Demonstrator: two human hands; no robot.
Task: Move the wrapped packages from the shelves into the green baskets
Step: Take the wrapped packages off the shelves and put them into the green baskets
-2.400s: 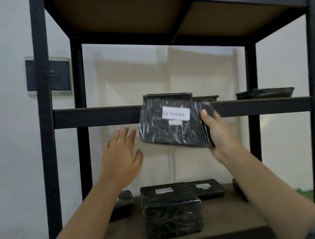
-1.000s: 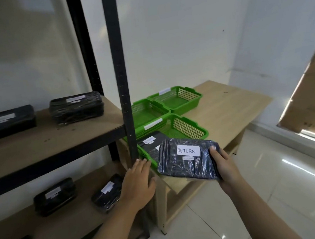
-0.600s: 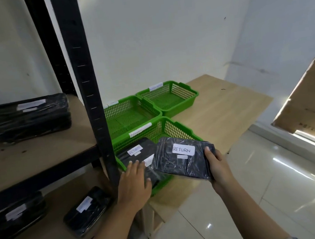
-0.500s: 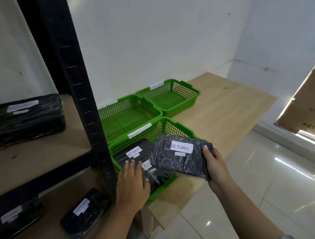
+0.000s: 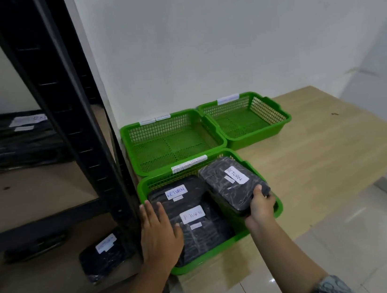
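Observation:
My right hand (image 5: 259, 205) grips the near corner of a black wrapped package (image 5: 231, 183) labelled RETURN, held tilted inside the right half of the nearest green basket (image 5: 277, 211). Two more RETURN packages lie in that basket, one at the back (image 5: 176, 192) and one in front (image 5: 198, 229). My left hand (image 5: 158, 234) lies flat with straight fingers on the front package by the basket's left rim. Behind stand two more green baskets, one (image 5: 174, 139) on the left and one (image 5: 250, 119) on the right, with no packages in them.
A black metal shelf post (image 5: 79, 127) rises just left of the baskets. Wrapped packages sit on the wooden shelves, one on the upper board (image 5: 14, 142) and one on the lower (image 5: 103, 254). The baskets rest on a low wooden table (image 5: 323, 149) over a glossy tiled floor (image 5: 371, 233).
I turned from the shelf to the baskets. My right hand carried the package down into the nearest basket and rotated it. My left hand came to rest on the front package.

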